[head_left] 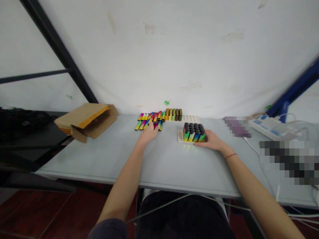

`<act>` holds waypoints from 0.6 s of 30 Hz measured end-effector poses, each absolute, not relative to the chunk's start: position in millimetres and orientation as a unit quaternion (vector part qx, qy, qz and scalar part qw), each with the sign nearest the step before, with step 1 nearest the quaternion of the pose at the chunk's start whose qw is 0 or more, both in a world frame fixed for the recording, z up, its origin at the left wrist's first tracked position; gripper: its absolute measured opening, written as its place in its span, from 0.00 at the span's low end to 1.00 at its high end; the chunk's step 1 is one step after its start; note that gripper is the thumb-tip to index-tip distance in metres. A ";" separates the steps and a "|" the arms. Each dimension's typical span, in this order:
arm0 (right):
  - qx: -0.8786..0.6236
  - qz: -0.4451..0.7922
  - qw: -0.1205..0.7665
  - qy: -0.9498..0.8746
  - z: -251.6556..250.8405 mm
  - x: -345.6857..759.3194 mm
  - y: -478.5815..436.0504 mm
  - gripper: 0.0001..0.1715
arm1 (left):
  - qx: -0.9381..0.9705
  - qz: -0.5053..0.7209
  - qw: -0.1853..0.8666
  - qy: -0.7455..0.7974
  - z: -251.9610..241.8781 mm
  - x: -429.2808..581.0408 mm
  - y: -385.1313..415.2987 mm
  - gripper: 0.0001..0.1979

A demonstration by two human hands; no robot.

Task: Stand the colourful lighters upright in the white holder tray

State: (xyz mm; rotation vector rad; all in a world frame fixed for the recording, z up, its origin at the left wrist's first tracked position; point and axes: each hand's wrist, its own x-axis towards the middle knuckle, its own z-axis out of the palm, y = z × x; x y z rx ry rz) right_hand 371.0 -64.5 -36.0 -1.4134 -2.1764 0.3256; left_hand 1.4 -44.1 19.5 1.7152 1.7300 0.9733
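Several brightly coloured lighters (pixel 142 125) lie in rows on the table near the wall. My left hand (pixel 149 132) is over the near side of these rows, its fingers closed around a lighter (pixel 156 125) that they partly cover. To the right, a white tray (pixel 180 136) with round holes holds a block of upright lighters (pixel 193 132) with black tops; holes show at its left end. My right hand (pixel 210 140) grips the tray's right end, thumb along the front and fingers behind the lighters.
Behind the tray stand more upright lighters (pixel 173 114) beside another white holed tray (pixel 191 119). An open cardboard box (pixel 86 119) lies at left. A power strip (pixel 270 127), cables and blurred-out items are at right. The table's front edge (pixel 189 190) runs before my body.
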 end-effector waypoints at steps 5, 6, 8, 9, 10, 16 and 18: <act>-0.530 0.119 0.252 -0.801 -37.2 371.7 -64.0 0.42 | 0.588 0.449 0.431 0.517 3.8 44.8 -50.0 0.10; -0.532 0.121 0.251 -0.800 -37.2 371.6 -64.1 0.42 | 0.581 0.460 0.447 0.501 0.7 50.6 -51.3 0.11; -0.531 0.124 0.252 -0.800 -37.0 371.2 -64.3 0.43 | 0.557 0.477 0.476 0.486 -3.5 59.8 -53.7 0.12; -0.529 0.125 0.254 -0.800 -36.9 370.9 -64.4 0.43 | 0.541 0.483 0.490 0.484 -4.4 63.4 -54.9 0.12; -0.528 0.125 0.256 -0.800 -36.8 370.7 -64.5 0.43 | 0.523 0.488 0.503 0.485 -4.4 66.5 -55.9 0.13; -0.526 0.125 0.251 -0.803 -37.0 370.8 -63.7 0.43 | 0.422 0.489 0.585 0.490 5.2 74.8 -60.1 0.18; -0.525 0.125 0.249 -0.804 -37.3 371.3 -63.2 0.42 | 0.393 0.491 0.599 0.496 7.1 75.0 -61.2 0.23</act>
